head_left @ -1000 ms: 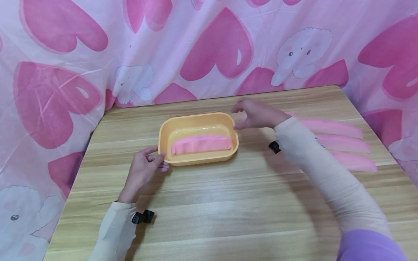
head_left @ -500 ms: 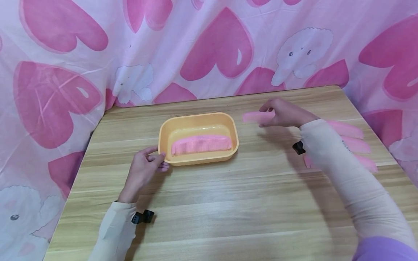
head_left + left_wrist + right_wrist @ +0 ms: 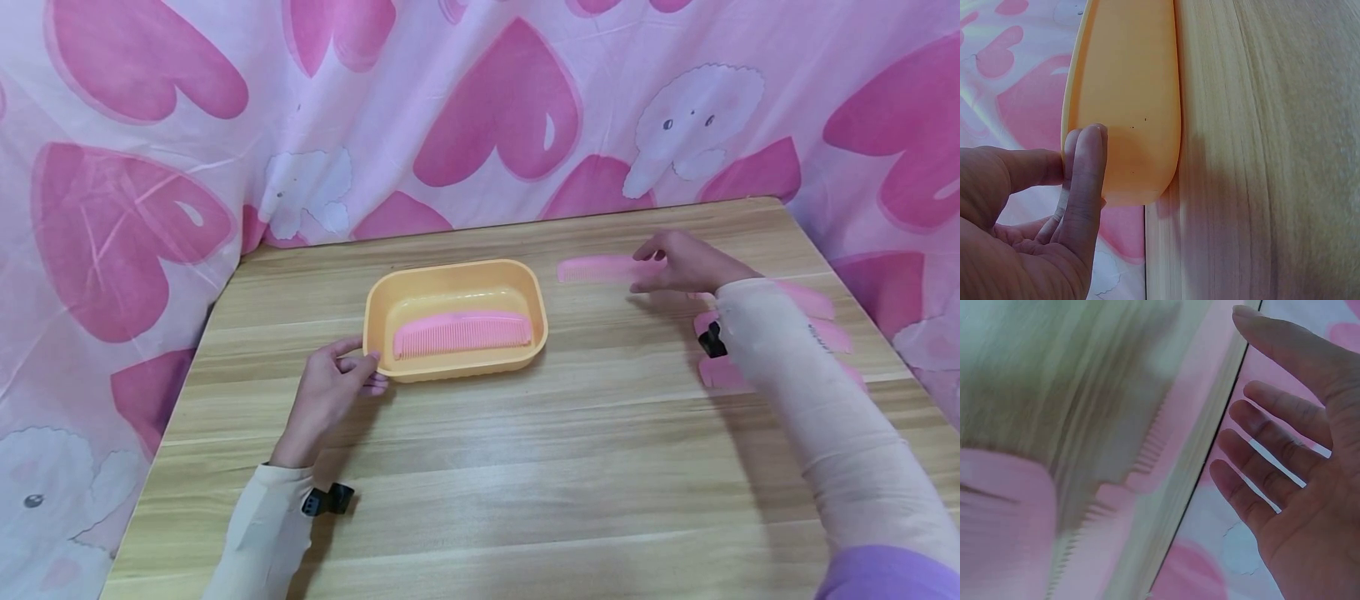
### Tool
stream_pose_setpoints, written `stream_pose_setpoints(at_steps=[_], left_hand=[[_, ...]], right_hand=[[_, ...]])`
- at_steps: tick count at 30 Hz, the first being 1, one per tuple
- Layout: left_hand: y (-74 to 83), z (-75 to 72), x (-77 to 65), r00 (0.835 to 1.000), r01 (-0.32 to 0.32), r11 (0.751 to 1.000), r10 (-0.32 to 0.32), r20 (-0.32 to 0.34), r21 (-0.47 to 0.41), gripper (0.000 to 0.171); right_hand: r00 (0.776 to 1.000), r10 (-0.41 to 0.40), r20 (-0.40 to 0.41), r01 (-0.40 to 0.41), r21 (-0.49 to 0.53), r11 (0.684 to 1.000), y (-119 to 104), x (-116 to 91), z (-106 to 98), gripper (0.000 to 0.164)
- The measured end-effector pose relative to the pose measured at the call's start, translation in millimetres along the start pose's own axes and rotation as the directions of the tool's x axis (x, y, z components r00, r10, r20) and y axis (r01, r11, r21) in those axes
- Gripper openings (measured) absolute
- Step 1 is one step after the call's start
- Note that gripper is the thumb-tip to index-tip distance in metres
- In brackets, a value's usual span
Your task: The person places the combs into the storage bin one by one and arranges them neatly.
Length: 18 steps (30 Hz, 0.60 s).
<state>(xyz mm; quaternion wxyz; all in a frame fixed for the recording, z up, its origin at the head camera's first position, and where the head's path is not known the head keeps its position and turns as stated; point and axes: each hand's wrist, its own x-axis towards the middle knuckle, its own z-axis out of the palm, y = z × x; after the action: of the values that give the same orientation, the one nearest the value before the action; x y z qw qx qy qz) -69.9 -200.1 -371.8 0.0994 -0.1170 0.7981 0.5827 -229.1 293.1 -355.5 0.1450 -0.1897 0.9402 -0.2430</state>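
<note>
My left hand (image 3: 330,392) pinches the near-left corner of a yellow-orange plastic basin (image 3: 468,368). In the left wrist view, the thumb and fingers sit at the basin's rim (image 3: 1067,94), with fingers against its outer wall. Inside the basin lies a pink comb (image 3: 461,333), teeth toward the person. Another pink comb (image 3: 592,268) lies on the table to the basin's right. My right hand (image 3: 686,262) is over that comb's right end, thumb and fingers spread apart. The right wrist view shows the right hand (image 3: 1297,456) holding nothing, beside pink combs (image 3: 1194,394).
Three more pink combs lie in a row at the right of the wooden table (image 3: 480,483), partly hidden by the right sleeve (image 3: 795,392); the nearest comb (image 3: 723,373) shows its left end. A pink heart-patterned curtain (image 3: 480,108) hangs behind the table and along its sides.
The right hand has moved right, from the basin's right rim to over the right end of the comb beside it. The left hand, basin and combs have stayed in place.
</note>
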Motion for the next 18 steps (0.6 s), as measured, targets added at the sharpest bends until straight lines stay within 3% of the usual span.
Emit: stream_pose_setpoints(at_steps=[7,18], left_hand=[[-0.9,0.2,1.0,0.999,0.038,0.999,-0.038,-0.011,0.034,0.051],[-1.4,0.9,1.9,1.0,0.02,1.0,-0.02,-0.003,0.013,0.05]], right_hand=[[0.998,0.055,0.013,-0.055,0.0,0.998,7.5,1.9,0.7,0.063],[0.981,0.19,0.047,-0.192,0.061,0.979,18.7,8.1,5.8,0.073]])
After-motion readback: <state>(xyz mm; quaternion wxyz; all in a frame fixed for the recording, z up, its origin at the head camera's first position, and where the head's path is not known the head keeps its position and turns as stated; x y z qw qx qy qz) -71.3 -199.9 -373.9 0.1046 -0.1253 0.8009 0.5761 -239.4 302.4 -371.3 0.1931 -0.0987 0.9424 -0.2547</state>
